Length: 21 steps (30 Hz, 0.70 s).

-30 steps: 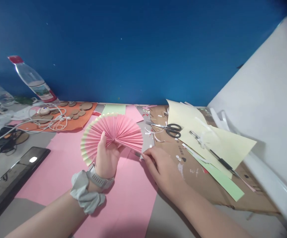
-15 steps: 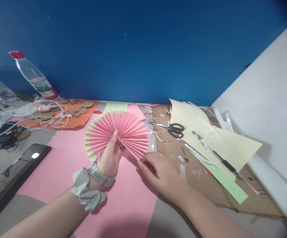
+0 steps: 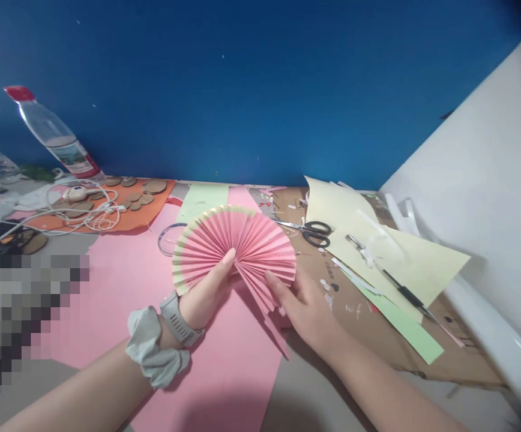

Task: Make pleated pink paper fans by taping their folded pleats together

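A pleated pink paper fan (image 3: pixel 224 237) with a pale green and cream rim at its left is spread nearly round above the pink paper sheet (image 3: pixel 215 372). My left hand (image 3: pixel 210 288), below a grey watch and a grey-green scrunchie, pinches the fan's centre, thumb in front and fingers hidden behind. At the lower right, my right hand (image 3: pixel 303 306) grips the pleats, its thumb on the front and the other fingers mostly behind. One narrow folded end of the fan hangs down between the hands.
Black-handled scissors (image 3: pixel 317 233) lie on brown cardboard (image 3: pixel 355 318) at the right, beside cream paper (image 3: pixel 391 258), a pen (image 3: pixel 404 291) and a green strip (image 3: pixel 404 333). A tape roll (image 3: pixel 161 240) rests left of the fan. Farther left are orange paper (image 3: pixel 141 219), white cables and a bottle (image 3: pixel 57 135).
The fan and my left hand have shifted right. My right hand has moved from the end fold onto the pleats, and the end fold now hangs lower. The tape roll has come into view.
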Each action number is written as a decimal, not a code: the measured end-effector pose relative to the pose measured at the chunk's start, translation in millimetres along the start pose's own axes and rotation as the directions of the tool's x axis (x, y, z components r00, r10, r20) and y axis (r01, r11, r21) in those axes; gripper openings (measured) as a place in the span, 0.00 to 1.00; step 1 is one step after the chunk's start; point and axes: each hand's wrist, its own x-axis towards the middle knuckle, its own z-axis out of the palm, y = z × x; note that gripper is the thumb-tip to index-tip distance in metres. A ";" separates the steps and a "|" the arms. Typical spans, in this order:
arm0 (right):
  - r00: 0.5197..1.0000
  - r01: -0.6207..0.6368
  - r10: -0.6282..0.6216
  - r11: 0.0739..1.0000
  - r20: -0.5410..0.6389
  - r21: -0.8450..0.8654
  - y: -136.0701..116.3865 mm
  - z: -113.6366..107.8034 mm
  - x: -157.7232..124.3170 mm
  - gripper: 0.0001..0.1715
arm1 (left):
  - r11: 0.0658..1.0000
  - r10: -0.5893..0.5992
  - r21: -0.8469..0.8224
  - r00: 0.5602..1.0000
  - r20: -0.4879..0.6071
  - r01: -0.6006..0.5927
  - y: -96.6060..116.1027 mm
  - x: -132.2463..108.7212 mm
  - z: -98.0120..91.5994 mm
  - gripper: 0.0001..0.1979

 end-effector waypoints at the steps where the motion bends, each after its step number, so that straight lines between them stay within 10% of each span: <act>1: 1.000 -0.016 0.016 1.000 -0.015 0.017 0.6 -0.6 0.5 0.13 | 1.000 0.013 0.009 1.000 -0.001 -0.013 0.5 0.3 0.0 0.17; 7: 0.980 -0.083 0.096 0.993 -0.173 0.083 2.8 -9.0 6.6 0.17 | 0.958 0.288 0.095 0.902 -0.322 -0.271 7.6 8.1 -7.5 0.15; 21: 0.960 -0.205 0.258 0.913 -0.110 0.352 2.8 -10.4 10.7 0.16 | 0.975 0.192 0.174 0.923 -0.332 -0.140 7.8 11.2 -9.4 0.16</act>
